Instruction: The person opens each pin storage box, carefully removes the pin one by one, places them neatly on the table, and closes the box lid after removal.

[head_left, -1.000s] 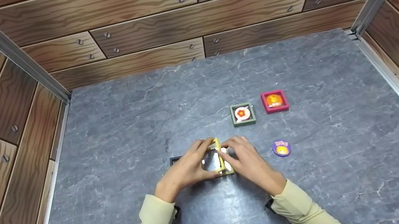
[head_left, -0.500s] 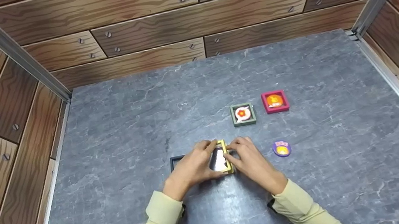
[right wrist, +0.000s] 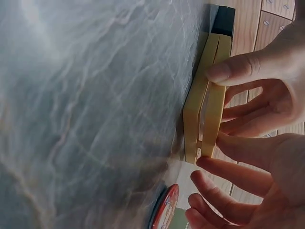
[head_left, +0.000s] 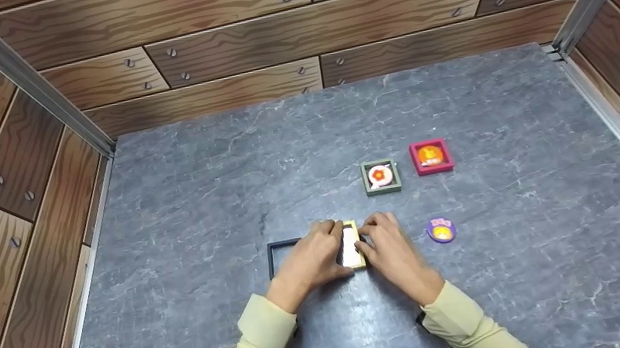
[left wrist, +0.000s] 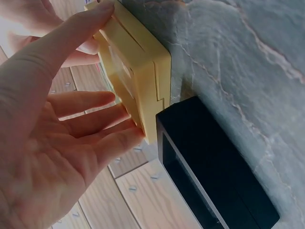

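A yellow square display frame (head_left: 360,258) lies on the grey marbled table, a bright reflection on its clear window. My left hand (head_left: 310,259) grips it across, thumb on the near edge and fingers on the far edge. Thumb and index fingertip of my right hand (head_left: 390,247) pinch its right edge. In the right wrist view the yellow frame (right wrist: 193,114) shows two halves, with a narrow gap between them at the right-hand side. Left of it is a dark navy frame (left wrist: 209,143), partly hidden by my left hand in the head view.
A purple round badge (head_left: 442,230) lies to the right of my right hand. Farther back are a green frame (head_left: 383,190) with a flower badge and a red frame (head_left: 416,162) with an orange badge. Wood-patterned walls (head_left: 238,50) enclose the table.
The yellow frame's upper half has swung down to the right, from standing nearly upright to lying almost flat on the lower half. My left hand followed it rightward; more of the navy frame shows.
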`<state>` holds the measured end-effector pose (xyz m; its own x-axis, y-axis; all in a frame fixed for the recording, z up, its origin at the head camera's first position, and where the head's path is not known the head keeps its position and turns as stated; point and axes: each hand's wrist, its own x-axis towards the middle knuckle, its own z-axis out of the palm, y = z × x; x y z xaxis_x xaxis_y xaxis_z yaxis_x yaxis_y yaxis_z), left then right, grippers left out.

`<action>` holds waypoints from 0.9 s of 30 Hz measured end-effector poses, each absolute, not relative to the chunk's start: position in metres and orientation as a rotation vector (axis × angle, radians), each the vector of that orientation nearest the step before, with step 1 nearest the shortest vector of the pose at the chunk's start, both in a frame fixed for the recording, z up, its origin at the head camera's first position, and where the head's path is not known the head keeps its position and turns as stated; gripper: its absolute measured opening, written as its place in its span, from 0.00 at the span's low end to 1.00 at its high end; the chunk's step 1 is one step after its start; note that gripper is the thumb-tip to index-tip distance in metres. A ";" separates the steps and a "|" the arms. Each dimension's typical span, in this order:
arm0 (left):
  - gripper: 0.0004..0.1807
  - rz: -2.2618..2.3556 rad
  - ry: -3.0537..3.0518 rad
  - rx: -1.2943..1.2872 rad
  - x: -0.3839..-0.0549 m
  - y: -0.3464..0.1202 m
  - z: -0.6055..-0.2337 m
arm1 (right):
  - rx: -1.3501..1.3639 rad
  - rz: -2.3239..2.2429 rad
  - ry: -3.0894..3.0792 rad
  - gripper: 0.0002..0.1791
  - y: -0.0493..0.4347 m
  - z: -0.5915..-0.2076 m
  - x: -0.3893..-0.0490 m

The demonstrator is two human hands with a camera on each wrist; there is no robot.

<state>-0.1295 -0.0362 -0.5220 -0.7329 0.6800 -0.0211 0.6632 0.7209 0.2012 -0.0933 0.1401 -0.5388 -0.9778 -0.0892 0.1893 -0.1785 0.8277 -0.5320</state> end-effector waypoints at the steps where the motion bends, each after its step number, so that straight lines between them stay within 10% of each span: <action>1: 0.49 0.274 2.830 1.104 -0.130 -0.036 -0.522 | 0.211 0.849 -2.849 0.10 0.140 -0.538 -0.094; 27: 0.43 0.176 2.835 1.109 -0.130 -0.029 -0.520 | 0.264 0.735 -2.801 0.04 0.137 -0.541 -0.093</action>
<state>-0.1296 -0.0294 -0.5201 -0.7316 0.6803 -0.0438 0.6697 0.7292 0.1403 -0.0932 0.1369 -0.5405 -0.9567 -0.1139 0.2680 -0.2309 0.8577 -0.4595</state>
